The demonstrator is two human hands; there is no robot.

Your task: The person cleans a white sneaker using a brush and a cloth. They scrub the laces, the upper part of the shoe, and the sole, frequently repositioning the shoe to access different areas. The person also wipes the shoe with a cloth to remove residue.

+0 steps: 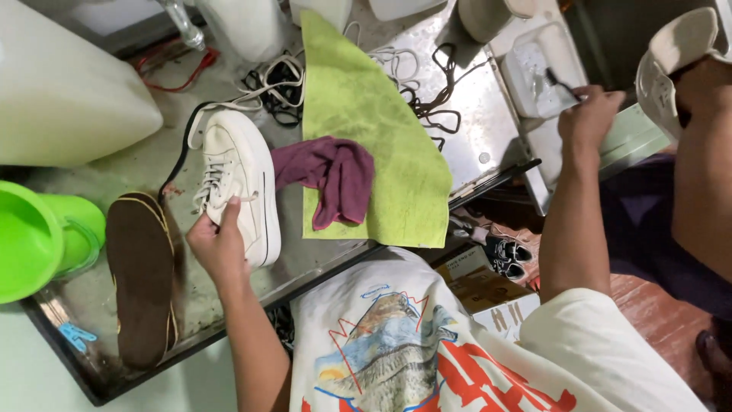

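My left hand [217, 244] grips the heel end of a white lace-up sneaker [242, 175] that lies on a metal table [488, 141]. My right hand [587, 114] reaches far to the right, its fingers closed on a thin dark tool [559, 82] over a clear plastic tray [526, 53]. A purple rag [332, 177] lies on a green cloth [381, 114] just right of the sneaker. A brown shoe sole [141, 278] rests left of my left hand.
A green basin [30, 236] and a large white container [61, 91] stand at the left. Loose white laces [278, 72] and dark laces [431, 103] lie at the back. Another person in a light cap [675, 57] sits at the right. Dark shoes [507, 255] and a cardboard box [476, 286] lie below the table.
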